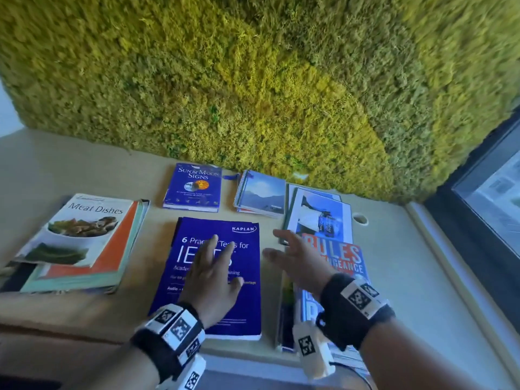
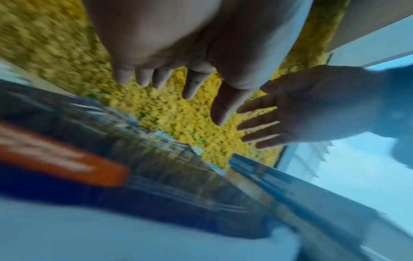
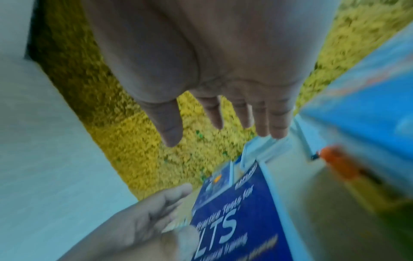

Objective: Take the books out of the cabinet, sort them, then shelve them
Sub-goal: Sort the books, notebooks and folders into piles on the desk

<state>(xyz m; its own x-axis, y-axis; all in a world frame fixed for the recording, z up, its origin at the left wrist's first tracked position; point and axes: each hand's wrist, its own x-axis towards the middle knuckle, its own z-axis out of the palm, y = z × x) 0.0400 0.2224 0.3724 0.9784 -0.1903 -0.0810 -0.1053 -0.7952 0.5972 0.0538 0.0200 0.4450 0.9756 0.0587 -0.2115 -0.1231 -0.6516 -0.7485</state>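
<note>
1. Books are out of the cabinet & spread flat on the tabletop (image 1: 92, 170), covers up. Prob so you can read titles while sorting.
2. Big blue Kaplan IELTS book (image 1: 242, 280) lies centre, nearest you. Your left hand (image 1: 212, 280) is over its cover, fingers straight & spread, gripping nothing. Can't tell if the palm touches it or hovers.
3. Your right hand (image 1: 298, 263) is just right of that book, above the edge of the red-and-blue "Rules" book (image 1: 349, 257), fingers straight & loose, empty too. Right wrist view confirms an empty palm (image 3: 223, 61).
4. "Rules" book tops a pile on the right, overlapping a white-and-blue cover (image 1: 320, 212). Looks like one sorted group.
5. Left: "Meat Dishes" cookbook (image 1: 76, 229) on its own stack, likely the cooking group.
6. Back row, near the moss wall (image 1: 253, 80): "Sun & Moon Signs" (image 1: 194, 187) and a spiral-bound booklet (image 1: 261, 192), apart from each other.
7. Judgement: sorting stage, shelving not begun.
</note>
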